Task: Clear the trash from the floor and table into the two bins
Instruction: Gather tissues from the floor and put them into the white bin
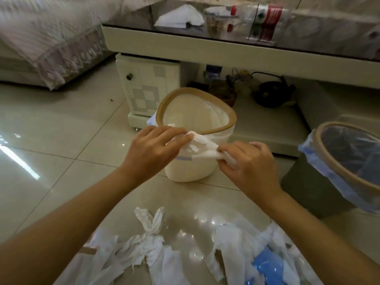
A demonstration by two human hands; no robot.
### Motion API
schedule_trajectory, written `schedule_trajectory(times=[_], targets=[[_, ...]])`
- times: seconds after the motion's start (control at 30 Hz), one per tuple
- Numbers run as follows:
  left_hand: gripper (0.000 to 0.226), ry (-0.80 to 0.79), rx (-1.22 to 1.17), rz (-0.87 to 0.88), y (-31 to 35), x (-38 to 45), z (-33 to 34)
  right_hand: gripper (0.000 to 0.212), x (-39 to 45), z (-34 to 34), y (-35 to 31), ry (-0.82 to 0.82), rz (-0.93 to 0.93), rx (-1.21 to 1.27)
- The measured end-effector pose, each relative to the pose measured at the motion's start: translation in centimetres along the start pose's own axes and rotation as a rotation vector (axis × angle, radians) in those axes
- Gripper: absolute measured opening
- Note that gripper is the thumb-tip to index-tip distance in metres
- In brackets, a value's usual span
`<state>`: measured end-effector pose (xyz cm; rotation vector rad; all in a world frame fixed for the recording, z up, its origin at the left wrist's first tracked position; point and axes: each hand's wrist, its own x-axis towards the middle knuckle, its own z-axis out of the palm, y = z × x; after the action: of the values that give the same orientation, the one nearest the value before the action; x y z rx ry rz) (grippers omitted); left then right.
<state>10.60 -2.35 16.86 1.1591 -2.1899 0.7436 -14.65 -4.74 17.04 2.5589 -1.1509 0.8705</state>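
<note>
Glossy tiled floor (61,153) spreads out to your left, with open room there. From the head view, your left hand (156,149) and right hand (246,163) each pinch an end of a crumpled white tissue (202,146), held just before the near rim of the white bin (197,140). A dark bin (320,182) with a blue liner stands near on your right. More torn tissues (148,243) and a blue scrap (265,264) lie on the floor beneath your forearms. Behind, the counter (205,48) edge carries another tissue (181,17) and blurred bottles (265,19).
</note>
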Motion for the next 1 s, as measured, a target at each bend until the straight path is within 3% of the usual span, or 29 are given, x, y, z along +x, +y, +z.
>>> schedule_trajectory(times=[0.2,0.3,0.4,0.53,0.63,0.7,1.0], targets=[[0.036,-0.030,-0.014,-0.085,-2.9,4.3,-0.1,0.011,6.6,-0.6,-0.4,0.137,0.031,0.052],[0.032,0.003,-0.039,-0.171,-4.3,6.5,0.6,0.008,9.7,0.3,-0.7,0.228,0.131,0.136],[0.024,-0.038,-0.012,-0.230,-5.2,7.4,2.3,0.005,11.4,2.1,-0.3,0.203,0.167,0.131],[0.028,-0.252,0.019,-0.362,-5.9,7.5,5.6,0.018,12.0,4.4,0.9,0.012,0.231,0.137],[0.043,-0.537,-0.013,-0.471,-5.8,6.9,7.3,0.034,11.5,6.0,2.0,-0.239,0.267,0.055],[0.052,-0.625,-0.016,-0.477,-5.6,6.4,7.7,0.038,11.0,6.6,2.2,-0.283,0.267,-0.004],[0.042,-0.270,-0.078,-0.385,-2.3,4.8,6.0,0.043,6.3,5.2,1.0,-0.104,0.131,-0.014]])
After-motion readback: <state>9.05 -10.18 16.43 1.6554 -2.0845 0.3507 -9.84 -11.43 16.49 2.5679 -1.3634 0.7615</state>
